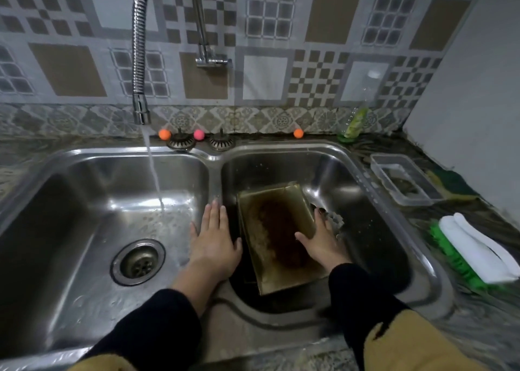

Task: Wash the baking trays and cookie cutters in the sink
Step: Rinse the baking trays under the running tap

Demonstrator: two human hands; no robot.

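You stand at a patterned tile wall and a dark stone counter that carries a steel double sink (394,210). Its left basin takes the stream from the flexible tap (139,61), which falls near the basin's back right corner, probably so each piece can be carried across to rinse. The right basin holds the baking tray (277,238), leaning lengthwise from the front edge toward the back wall, burnt patch up, likely parked there to soak or wait its turn.

Your left hand (213,241) hovers flat, fingers straight, over the divider between the basins, holding nothing. Your right hand (320,241) lies with straight fingers on the tray's right edge, seemingly steadying it. A cookie cutter (334,219) peeks out just beyond those fingertips. A scrub brush (455,261) waits on the counter's right edge.
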